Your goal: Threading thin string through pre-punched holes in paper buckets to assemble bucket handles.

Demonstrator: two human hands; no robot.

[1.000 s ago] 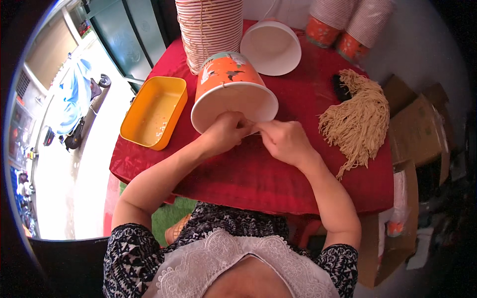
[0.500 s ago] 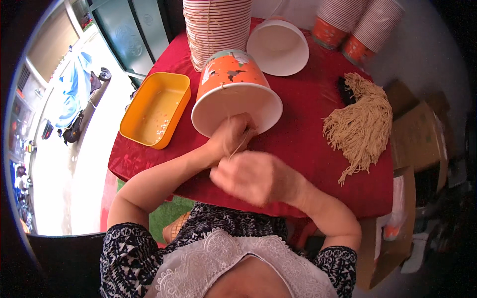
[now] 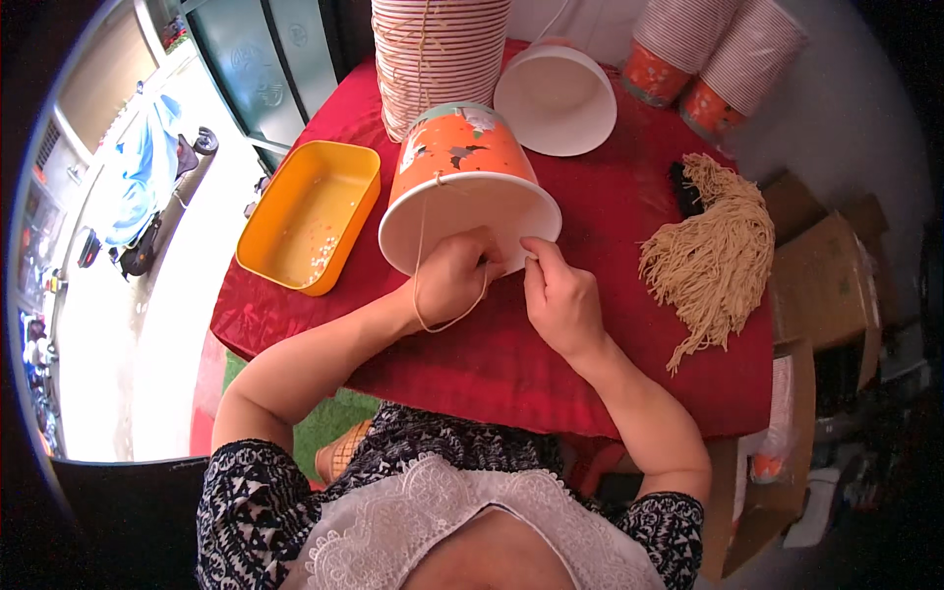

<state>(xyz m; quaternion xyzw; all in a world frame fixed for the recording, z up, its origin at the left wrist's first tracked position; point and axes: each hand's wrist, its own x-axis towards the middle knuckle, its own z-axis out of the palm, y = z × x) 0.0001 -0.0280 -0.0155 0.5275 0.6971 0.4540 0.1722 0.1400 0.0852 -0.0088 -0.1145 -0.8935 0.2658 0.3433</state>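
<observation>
Cord draped from the rim of a tub, mouth to six o'clock

Taking twelve as the far side of the bench and six as its near edge, I had the tub lying on its side around the middle. Its wide white mouth faced six and its narrower base pointed to twelve, so the long axis ran nearly straight along that line. From the tub, a yellow tray sat near nine, a bundle of cords between three and four, and a tall stack of tubs close behind, towards twelve.

From my remote seat I read the step as fitting the cord to the rim: it met the edge near eleven on the mouth, hung over the back of the left hand and curved up to its fingers. That hand was curled at six, reaching into the mouth; I could not tell what its hidden fingertips gripped. The right hand was at four on the rim, thumb and forefinger narrowed to a small gap; whether they pinched cord or only the edge, I could not tell.

I judged that the next move called for a steady rim and a gentle pull on the slack, without twisting the mouth away from six.
</observation>
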